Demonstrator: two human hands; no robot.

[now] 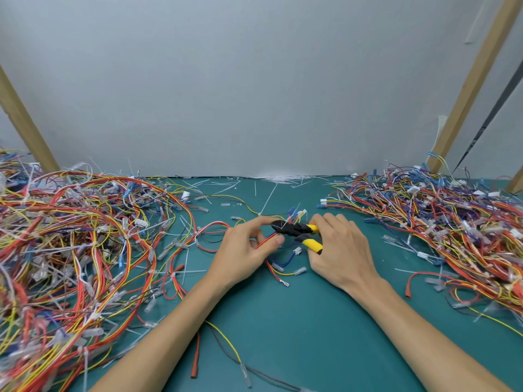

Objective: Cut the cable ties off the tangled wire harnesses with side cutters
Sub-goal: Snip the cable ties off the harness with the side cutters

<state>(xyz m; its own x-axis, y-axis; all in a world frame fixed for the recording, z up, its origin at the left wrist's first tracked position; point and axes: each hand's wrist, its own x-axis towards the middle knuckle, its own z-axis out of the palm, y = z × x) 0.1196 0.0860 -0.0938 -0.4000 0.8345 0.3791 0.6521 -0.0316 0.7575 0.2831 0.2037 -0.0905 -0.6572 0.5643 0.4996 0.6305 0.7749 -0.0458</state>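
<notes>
My left hand pinches a small wire harness of red, yellow and blue wires at the middle of the green table. My right hand grips the yellow handles of the side cutters. Their black jaws point left and sit at the harness, right by my left fingertips, where a thin white cable tie sticks up. Loose ends of this harness with clear terminals trail towards me between both hands.
A big tangle of wire harnesses covers the left side of the green mat. Another heap lies on the right. Cut white ties litter the far edge by the grey wall. Wooden posts lean at both sides.
</notes>
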